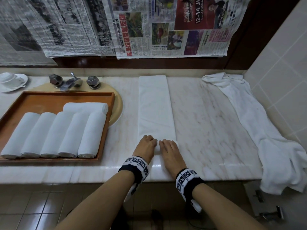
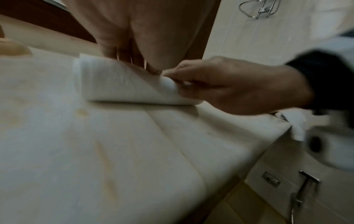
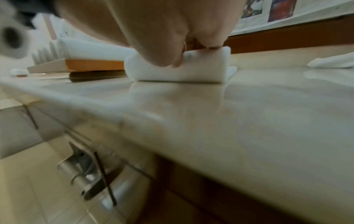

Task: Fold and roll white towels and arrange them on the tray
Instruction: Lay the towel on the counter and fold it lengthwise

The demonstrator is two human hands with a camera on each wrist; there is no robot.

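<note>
A long folded white towel lies on the marble counter, running away from me. Its near end is rolled into a short roll. My left hand and right hand sit side by side on that roll, fingers curled over it. The wooden tray stands to the left. It holds several rolled white towels in a row, with one more lying crosswise behind them.
An unfolded white towel sprawls along the right side and hangs over the counter's front edge. A faucet stands behind the tray, with a cup and saucer at far left. Newspapers cover the back wall; a tiled wall closes the right.
</note>
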